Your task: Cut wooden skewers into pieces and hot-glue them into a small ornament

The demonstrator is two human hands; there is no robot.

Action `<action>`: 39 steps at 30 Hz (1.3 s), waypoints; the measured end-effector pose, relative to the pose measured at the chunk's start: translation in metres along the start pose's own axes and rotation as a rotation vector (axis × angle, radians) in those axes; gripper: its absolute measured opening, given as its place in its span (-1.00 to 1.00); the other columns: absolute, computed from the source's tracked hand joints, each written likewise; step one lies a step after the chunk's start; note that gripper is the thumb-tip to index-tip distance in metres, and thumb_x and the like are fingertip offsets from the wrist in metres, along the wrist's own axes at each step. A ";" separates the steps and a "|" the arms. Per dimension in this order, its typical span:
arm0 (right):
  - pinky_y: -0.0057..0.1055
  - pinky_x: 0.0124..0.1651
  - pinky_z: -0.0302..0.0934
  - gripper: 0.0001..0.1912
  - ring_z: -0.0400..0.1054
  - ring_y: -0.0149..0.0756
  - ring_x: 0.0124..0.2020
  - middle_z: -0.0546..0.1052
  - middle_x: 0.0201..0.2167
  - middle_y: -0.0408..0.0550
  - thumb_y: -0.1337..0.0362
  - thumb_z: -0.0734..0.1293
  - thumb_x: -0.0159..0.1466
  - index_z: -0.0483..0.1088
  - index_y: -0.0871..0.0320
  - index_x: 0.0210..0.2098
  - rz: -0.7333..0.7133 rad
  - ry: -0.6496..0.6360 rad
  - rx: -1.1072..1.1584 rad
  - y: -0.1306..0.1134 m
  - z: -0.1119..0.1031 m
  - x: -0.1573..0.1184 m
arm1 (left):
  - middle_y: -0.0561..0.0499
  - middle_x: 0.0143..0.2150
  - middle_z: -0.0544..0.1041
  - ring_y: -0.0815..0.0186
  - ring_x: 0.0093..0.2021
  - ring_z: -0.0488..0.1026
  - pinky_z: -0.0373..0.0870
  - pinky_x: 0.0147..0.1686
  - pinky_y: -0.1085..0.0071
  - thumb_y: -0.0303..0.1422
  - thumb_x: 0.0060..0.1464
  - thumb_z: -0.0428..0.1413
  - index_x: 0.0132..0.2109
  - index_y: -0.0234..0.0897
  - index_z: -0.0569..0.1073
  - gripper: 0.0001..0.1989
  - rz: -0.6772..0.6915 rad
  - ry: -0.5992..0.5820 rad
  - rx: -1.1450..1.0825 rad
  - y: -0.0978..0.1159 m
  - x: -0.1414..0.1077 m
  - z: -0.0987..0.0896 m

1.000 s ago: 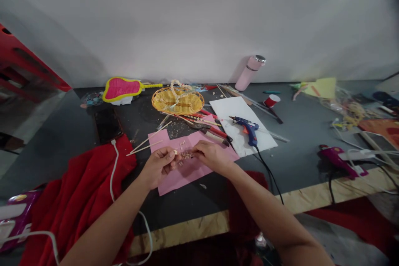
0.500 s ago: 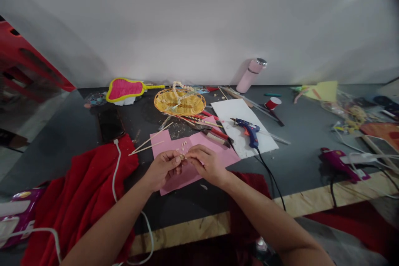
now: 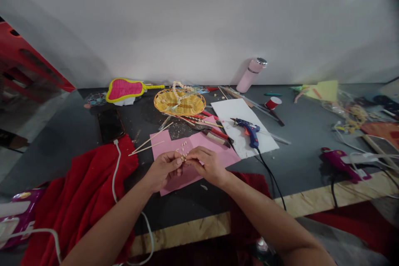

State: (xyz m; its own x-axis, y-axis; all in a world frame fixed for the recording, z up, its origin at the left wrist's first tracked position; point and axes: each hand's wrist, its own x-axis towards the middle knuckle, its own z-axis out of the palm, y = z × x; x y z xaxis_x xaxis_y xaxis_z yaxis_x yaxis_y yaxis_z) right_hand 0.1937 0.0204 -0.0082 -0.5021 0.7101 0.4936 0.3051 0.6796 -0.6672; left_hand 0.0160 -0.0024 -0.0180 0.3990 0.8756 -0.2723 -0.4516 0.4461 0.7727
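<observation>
Over a sheet of pink paper, my left hand and my right hand meet at the fingertips. Between the left thumb and fingers is a small pale, beige piece, too small to name exactly. My right thumb and forefinger are closed against the same spot; whether they pinch the same piece or another bit cannot be made out. Just beyond the fingertips, several small pale bits lie on the pink paper. Two thin wooden sticks rest left of my hands.
Behind the hands sit a wicker basket and pliers. A blue glue gun lies on white paper, its cord running to the table's front edge. Left are a phone and red cloth. A pink bottle leans at the wall.
My right fingers have shifted slightly toward the left fingertips and now touch them more closely. The rest stays as it was.
</observation>
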 end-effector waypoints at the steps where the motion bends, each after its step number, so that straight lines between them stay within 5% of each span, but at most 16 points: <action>1: -0.41 -0.20 0.30 -0.91 0.37 -0.36 -0.31 0.48 -0.38 -0.05 0.32 0.25 0.26 0.39 0.12 -0.29 -0.006 -0.002 -0.002 0.000 0.000 0.000 | 0.03 -0.50 0.46 0.52 -0.60 0.31 0.16 -0.58 0.59 -0.35 -0.08 0.23 -0.40 -0.39 0.44 -0.82 0.000 0.001 -0.001 0.000 0.000 0.000; 19: -0.41 -0.21 0.29 -0.91 0.36 -0.36 -0.32 0.48 -0.39 -0.06 0.31 0.23 0.26 0.38 0.12 -0.32 -0.023 -0.034 -0.035 -0.001 -0.001 0.000 | 0.06 -0.60 0.42 0.49 -0.60 0.29 0.15 -0.58 0.58 -0.31 -0.13 0.25 -0.45 -0.39 0.44 -0.79 0.016 0.027 0.078 0.002 -0.001 0.003; 25: -0.43 -0.27 0.29 -0.76 0.33 -0.39 -0.35 0.43 -0.27 -0.01 0.24 0.28 0.23 0.33 0.13 -0.11 0.078 -0.102 0.092 -0.004 -0.005 0.000 | 0.06 -0.60 0.41 0.50 -0.63 0.30 0.17 -0.60 0.58 -0.28 -0.18 0.28 -0.48 -0.40 0.43 -0.75 -0.006 0.053 0.023 0.005 -0.001 0.003; 39: -0.40 -0.19 0.31 -0.82 0.38 -0.36 -0.26 0.49 -0.30 -0.03 0.26 0.30 0.22 0.41 0.11 -0.17 0.030 -0.143 0.265 -0.007 -0.005 0.002 | 0.01 -0.55 0.47 0.50 -0.63 0.30 0.21 -0.59 0.56 -0.29 -0.20 0.28 -0.49 -0.42 0.44 -0.75 -0.092 -0.059 0.109 0.004 -0.003 -0.003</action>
State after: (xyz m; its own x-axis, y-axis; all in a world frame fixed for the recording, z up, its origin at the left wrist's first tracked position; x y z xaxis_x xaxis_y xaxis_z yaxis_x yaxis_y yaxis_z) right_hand 0.1947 0.0182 0.0004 -0.6104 0.6831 0.4010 0.1087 0.5737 -0.8118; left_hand 0.0107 -0.0030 -0.0161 0.4825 0.8180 -0.3131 -0.3229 0.4984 0.8046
